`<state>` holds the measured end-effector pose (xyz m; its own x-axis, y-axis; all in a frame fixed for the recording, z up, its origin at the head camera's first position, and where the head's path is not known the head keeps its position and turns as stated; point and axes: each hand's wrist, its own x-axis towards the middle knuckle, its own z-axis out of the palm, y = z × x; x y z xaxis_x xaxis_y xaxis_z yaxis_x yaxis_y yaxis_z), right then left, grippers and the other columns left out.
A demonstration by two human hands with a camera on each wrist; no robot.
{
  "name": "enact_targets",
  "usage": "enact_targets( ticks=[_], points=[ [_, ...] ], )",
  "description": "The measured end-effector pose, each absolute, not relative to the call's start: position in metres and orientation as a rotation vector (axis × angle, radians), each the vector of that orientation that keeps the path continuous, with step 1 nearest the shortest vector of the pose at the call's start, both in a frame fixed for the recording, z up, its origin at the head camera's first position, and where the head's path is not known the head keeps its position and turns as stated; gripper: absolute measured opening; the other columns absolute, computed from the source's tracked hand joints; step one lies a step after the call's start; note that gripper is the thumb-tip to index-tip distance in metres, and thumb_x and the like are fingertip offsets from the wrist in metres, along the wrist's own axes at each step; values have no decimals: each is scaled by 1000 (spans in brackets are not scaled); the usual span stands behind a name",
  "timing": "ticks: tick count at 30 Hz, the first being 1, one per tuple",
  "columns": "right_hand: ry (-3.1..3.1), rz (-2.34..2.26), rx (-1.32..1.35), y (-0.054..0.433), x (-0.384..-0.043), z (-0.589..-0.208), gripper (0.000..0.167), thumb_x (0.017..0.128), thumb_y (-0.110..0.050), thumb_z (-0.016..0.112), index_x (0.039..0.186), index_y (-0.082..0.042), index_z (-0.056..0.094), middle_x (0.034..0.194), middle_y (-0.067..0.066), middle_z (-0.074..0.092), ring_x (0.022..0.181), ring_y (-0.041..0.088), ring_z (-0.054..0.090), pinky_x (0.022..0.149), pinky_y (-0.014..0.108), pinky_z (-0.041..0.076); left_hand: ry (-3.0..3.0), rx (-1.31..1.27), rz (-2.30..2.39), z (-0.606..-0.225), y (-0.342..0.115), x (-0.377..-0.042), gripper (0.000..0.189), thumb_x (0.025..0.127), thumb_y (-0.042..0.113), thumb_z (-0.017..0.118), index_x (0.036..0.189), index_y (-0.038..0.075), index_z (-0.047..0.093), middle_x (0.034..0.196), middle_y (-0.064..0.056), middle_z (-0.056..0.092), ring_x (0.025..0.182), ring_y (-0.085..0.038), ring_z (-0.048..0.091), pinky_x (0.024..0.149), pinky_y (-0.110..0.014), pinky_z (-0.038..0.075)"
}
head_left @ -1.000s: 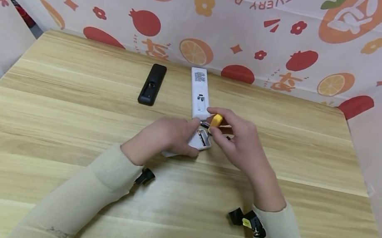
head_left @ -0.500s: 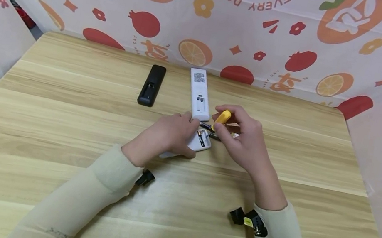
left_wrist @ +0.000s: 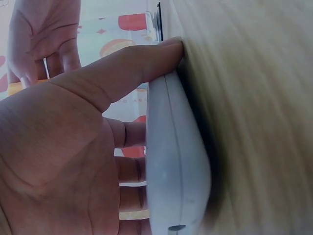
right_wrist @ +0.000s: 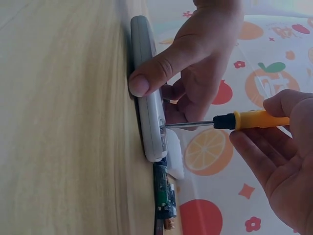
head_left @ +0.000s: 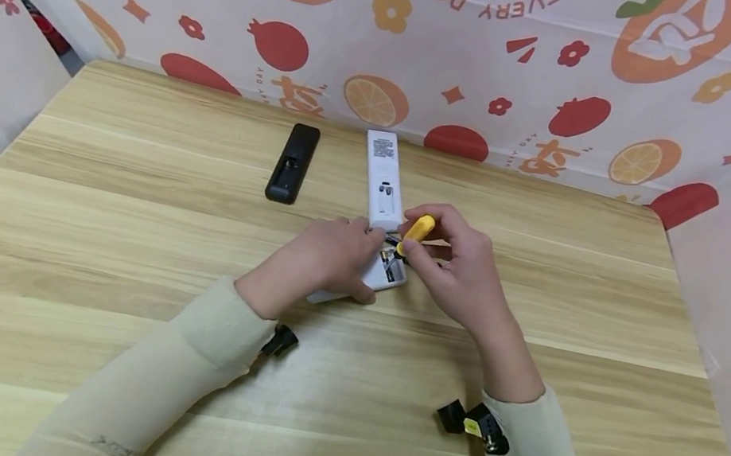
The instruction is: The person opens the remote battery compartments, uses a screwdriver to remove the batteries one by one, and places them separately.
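Observation:
My left hand [head_left: 324, 257] grips a white remote control [head_left: 388, 282] by its edges, thumb on the near side and fingers on the far side, holding it flat on the table. Its battery compartment faces up with a battery [head_left: 385, 256] inside. My right hand [head_left: 463, 269] pinches a screwdriver [right_wrist: 257, 119] by its yellow handle. In the right wrist view the metal shaft [right_wrist: 190, 125] reaches into the compartment end of the remote. The left wrist view shows the remote's side, while the compartment is hidden there.
Loose dark batteries [right_wrist: 161, 191] lie beside the remote's end, partly covered by my right hand in the head view. Another white remote [head_left: 383, 174] lies behind, back up. A black remote [head_left: 292, 163] lies to its left. A patterned cloth [head_left: 396, 47] hangs behind the table.
The screwdriver first swung right, away from the remote, and tilted. Now my right hand has brought it back left, its tip at the compartment. My left hand stays almost still.

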<state>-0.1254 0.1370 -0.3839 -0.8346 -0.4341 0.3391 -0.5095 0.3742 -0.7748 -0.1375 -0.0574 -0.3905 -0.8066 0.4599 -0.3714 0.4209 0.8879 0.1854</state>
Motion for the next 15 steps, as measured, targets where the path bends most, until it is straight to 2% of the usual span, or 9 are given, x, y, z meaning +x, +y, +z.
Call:
enact_targets(
  ticks=[10, 15],
  points=[
    [-2620, 1516, 853, 133, -125, -388, 28, 97, -14, 66, 124, -13, 59, 116, 1, 66, 101, 14, 65, 81, 31, 58, 2639, 626, 157, -392, -56, -137, 80, 76, 56, 80, 135, 11, 49, 114, -10, 55, 92, -25, 55, 73, -38, 48],
    [-2656, 1493, 884, 130, -124, -389, 29, 97, -14, 64, 126, -13, 59, 121, 2, 65, 101, 15, 65, 82, 30, 57, 2631, 600, 177, -393, -56, -137, 95, 77, 56, 79, 152, 15, 38, 125, -13, 55, 96, -26, 55, 77, -39, 48]
  ],
)
